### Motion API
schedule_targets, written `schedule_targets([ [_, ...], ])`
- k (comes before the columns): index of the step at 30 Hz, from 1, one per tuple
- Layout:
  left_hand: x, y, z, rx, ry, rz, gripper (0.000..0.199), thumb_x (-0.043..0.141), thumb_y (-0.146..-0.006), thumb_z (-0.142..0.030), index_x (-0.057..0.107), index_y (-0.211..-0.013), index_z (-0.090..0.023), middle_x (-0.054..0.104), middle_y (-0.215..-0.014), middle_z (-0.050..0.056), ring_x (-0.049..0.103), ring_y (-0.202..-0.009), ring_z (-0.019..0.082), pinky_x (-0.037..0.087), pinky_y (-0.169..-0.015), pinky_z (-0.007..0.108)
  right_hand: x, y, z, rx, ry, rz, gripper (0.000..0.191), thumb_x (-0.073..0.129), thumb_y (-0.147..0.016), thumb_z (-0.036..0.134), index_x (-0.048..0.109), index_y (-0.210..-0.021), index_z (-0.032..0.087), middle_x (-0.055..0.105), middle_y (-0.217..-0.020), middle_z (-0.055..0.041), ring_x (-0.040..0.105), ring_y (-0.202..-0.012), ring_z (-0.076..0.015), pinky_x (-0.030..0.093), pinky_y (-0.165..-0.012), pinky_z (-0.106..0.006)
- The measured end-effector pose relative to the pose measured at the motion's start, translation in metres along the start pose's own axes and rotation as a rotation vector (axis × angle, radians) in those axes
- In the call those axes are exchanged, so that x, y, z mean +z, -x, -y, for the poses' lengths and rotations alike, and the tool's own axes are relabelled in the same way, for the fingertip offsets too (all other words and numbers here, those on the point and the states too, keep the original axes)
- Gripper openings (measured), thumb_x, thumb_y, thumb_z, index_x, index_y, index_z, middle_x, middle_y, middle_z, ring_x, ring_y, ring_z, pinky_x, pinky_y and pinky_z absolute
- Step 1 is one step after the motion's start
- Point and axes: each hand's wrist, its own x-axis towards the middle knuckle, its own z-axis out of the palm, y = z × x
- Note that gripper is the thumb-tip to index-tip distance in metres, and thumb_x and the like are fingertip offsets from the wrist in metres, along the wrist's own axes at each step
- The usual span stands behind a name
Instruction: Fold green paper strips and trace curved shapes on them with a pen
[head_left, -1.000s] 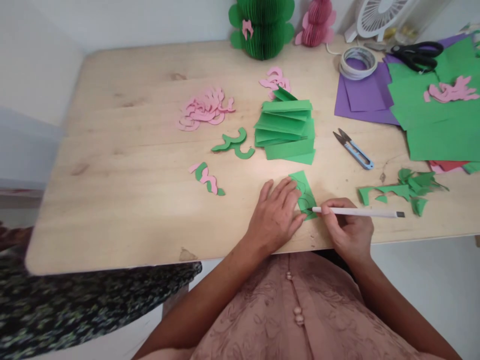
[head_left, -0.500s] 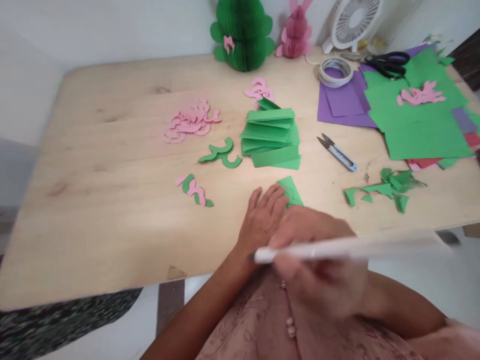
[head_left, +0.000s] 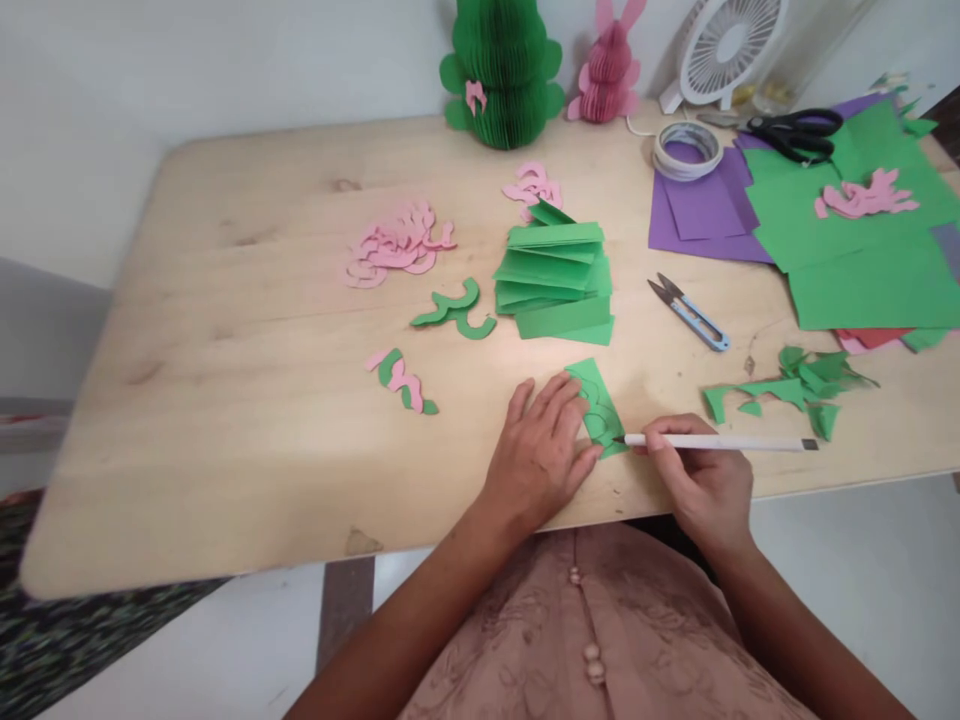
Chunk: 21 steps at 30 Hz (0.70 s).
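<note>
A small green paper piece (head_left: 598, 405) with curved dark lines drawn on it lies near the table's front edge. My left hand (head_left: 544, 445) rests flat with fingers spread, its fingertips and thumb pressing the left side of that piece. White-barrelled, a pen (head_left: 735, 442) is gripped in my right hand (head_left: 701, 475), its dark tip at the lower right of the green piece. Just beyond lies a fanned stack of folded green paper strips (head_left: 559, 275). Left of it are curvy green cut-outs (head_left: 457, 308) and a twisted pink-and-green paper strand (head_left: 403, 380).
Pink paper cut-outs (head_left: 401, 240) lie left of centre. Blue thread snips (head_left: 694, 315) and green scraps (head_left: 802, 385) sit to the right. Behind are a tape roll (head_left: 688, 152), black scissors (head_left: 799, 132), green sheets (head_left: 874, 270), a white fan (head_left: 733, 45) and a green honeycomb-paper figure (head_left: 502, 75).
My right hand has lowered the pen from above my left wrist, forward and right, bringing its tip to the green piece. The left hand still holds the paper down; the view has shifted slightly.
</note>
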Motion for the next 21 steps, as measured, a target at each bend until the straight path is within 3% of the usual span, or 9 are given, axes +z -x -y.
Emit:
schedule_targets([
  [21,0.0,-0.0006,-0.0005,0.004,0.009,-0.001,0.033,0.052,-0.093,-0.034,0.053,-0.118,-0.013,0.057,-0.134,0.015,0.044,-0.135,0.026,0.024,-0.116,0.048,0.0075,-0.0039,0.0009,-0.087,0.109,0.036,0.02,0.058,-0.085,0.035,0.065,-0.073,0.02,0.066,-0.061,0.0001,0.053,-0.048,-0.0121,0.038,-0.045,-0.024],
])
